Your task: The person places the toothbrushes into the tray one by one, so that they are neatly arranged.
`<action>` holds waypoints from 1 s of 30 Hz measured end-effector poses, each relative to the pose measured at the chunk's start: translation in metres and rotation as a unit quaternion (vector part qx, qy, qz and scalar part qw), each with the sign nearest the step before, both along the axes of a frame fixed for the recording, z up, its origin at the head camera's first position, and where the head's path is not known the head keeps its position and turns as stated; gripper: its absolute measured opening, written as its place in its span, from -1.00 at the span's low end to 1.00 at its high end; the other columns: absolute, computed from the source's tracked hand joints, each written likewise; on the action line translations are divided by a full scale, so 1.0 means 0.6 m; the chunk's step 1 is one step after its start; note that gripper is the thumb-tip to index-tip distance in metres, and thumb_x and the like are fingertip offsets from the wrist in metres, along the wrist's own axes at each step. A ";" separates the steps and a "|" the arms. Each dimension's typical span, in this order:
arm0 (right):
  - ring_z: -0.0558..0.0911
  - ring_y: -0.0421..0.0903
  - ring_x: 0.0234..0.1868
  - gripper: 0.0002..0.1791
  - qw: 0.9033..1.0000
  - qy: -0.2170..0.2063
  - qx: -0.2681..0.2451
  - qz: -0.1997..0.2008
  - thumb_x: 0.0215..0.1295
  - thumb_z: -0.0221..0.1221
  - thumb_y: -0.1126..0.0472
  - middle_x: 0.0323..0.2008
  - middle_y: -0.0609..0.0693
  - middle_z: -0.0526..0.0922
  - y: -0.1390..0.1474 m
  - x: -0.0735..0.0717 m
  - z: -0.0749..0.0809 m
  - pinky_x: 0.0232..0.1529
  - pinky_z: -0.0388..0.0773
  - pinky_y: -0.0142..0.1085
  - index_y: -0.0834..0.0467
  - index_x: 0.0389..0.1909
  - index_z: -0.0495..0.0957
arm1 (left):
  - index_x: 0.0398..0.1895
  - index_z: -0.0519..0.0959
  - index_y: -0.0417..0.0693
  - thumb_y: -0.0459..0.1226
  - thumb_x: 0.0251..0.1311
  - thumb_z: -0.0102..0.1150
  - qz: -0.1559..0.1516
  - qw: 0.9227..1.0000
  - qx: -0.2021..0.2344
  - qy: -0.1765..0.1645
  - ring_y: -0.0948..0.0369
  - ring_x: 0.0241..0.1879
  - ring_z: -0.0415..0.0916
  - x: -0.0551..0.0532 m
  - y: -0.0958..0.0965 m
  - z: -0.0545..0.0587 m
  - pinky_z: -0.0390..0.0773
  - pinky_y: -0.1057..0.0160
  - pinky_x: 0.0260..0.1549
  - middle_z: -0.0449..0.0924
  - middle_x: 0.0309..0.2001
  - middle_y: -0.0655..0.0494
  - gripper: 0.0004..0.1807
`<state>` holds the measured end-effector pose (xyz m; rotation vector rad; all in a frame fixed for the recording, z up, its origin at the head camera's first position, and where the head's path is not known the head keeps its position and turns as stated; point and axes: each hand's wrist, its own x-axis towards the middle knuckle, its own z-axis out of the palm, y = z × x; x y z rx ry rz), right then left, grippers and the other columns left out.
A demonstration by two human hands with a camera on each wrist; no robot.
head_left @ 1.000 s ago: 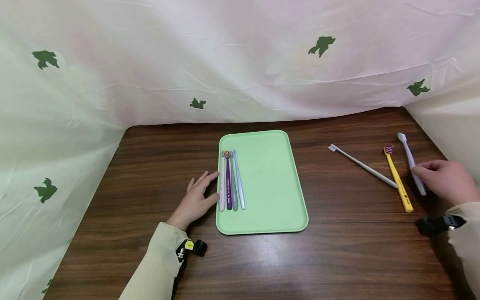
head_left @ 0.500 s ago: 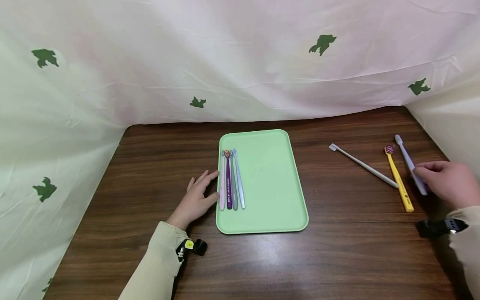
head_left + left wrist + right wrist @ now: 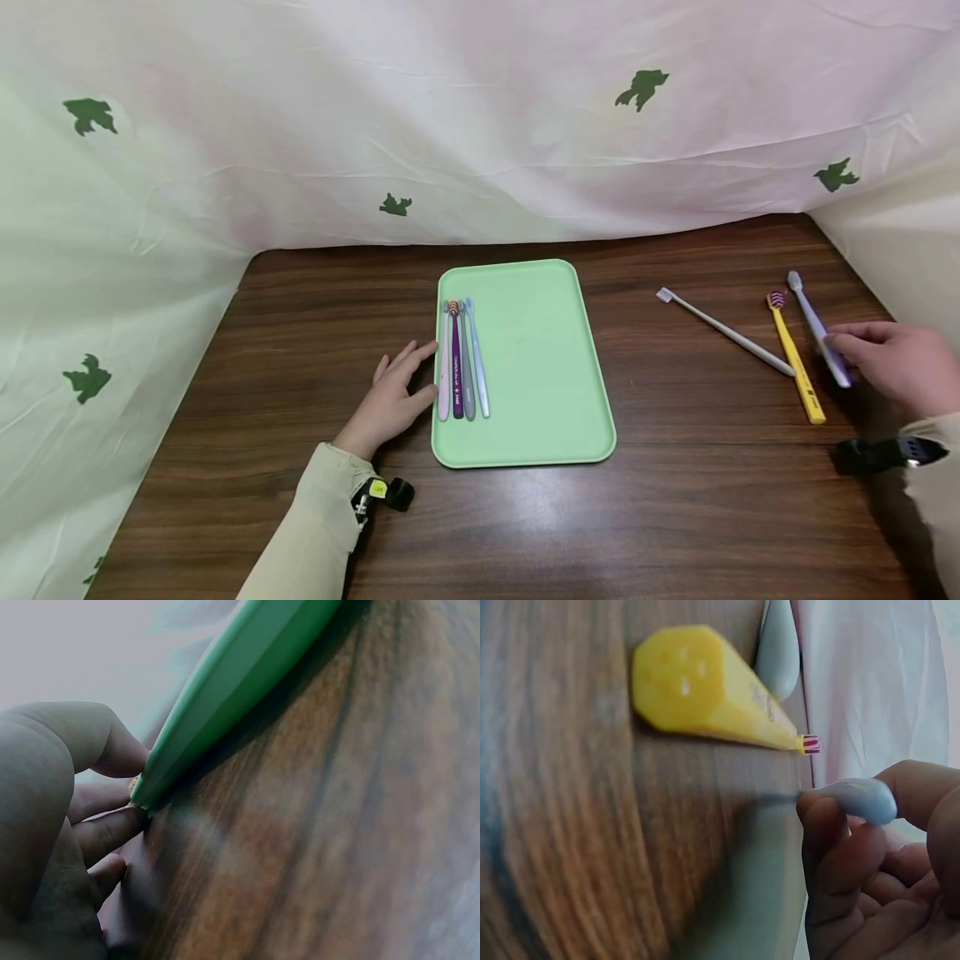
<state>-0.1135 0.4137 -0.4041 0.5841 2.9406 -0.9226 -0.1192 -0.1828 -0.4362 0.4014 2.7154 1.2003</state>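
Observation:
My right hand (image 3: 896, 362) pinches a pale lavender toothbrush (image 3: 810, 312) by its handle at the table's right side. In the right wrist view the rounded handle end (image 3: 866, 801) sticks out between thumb and fingers, above the wood. Just left of it lies a yellow toothbrush (image 3: 798, 367) with purple bristles. A light grey toothbrush (image 3: 727, 329) slants toward it, its handle end meeting the yellow handle. My left hand (image 3: 390, 404), fingers extended, touches the left rim of a green tray (image 3: 540, 367). Inside, along that rim, several toothbrushes (image 3: 457, 367) lie side by side, heads away from me.
The dark wooden table (image 3: 675, 517) carries everything. A white cloth (image 3: 480, 125) with green bird shapes hangs behind it and on both sides. Close to my right hand is the cloth's right side (image 3: 915, 258).
The lavender toothbrush has swung slightly, its head shifting a little left and toward me in my right hand's pinch. My left hand and the tray stay put.

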 end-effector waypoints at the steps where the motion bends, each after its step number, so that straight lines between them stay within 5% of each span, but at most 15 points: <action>1: 0.48 -0.19 -0.61 -0.46 1.000 0.002 -0.002 0.003 0.54 -0.02 0.07 -0.58 -0.04 0.58 -0.001 0.001 0.000 -0.64 0.42 -0.24 0.55 0.10 0.47 | 0.52 0.28 -0.01 -0.21 0.34 0.15 0.000 1.000 0.000 0.000 0.09 0.57 -0.08 0.000 0.000 0.000 -0.42 -0.09 0.49 0.28 0.48 0.08 -0.33; 7: 0.54 -0.23 -0.63 -0.42 0.999 0.020 -0.017 0.029 0.53 0.00 0.03 -0.55 -0.07 0.63 -0.010 0.003 0.007 -0.69 0.40 -0.23 0.55 0.11 0.47 | 0.52 0.28 -0.01 -0.20 0.35 0.15 -0.001 1.000 -0.001 0.001 0.09 0.57 -0.08 0.000 0.000 -0.001 -0.42 -0.08 0.49 0.29 0.48 0.08 -0.33; 14: 0.59 -0.22 -0.58 -0.43 0.998 0.021 -0.031 0.048 0.55 0.00 0.03 -0.37 0.14 0.70 -0.035 0.002 0.015 -0.60 0.56 -0.29 0.52 0.15 0.48 | 0.52 0.28 -0.03 -0.21 0.34 0.15 -0.001 1.000 -0.003 0.002 0.08 0.57 -0.07 0.001 0.001 0.000 -0.41 -0.09 0.49 0.28 0.48 0.08 -0.33; 30: 0.67 -0.20 -0.51 -0.43 0.993 0.017 -0.078 0.082 0.52 0.05 -0.01 -0.34 0.06 0.71 -0.084 0.002 0.018 -0.50 0.65 -0.29 0.45 0.18 0.47 | 0.52 0.28 -0.04 -0.21 0.34 0.16 0.003 1.000 -0.003 0.001 0.08 0.56 -0.06 0.001 0.003 0.002 -0.42 -0.08 0.49 0.29 0.48 0.09 -0.33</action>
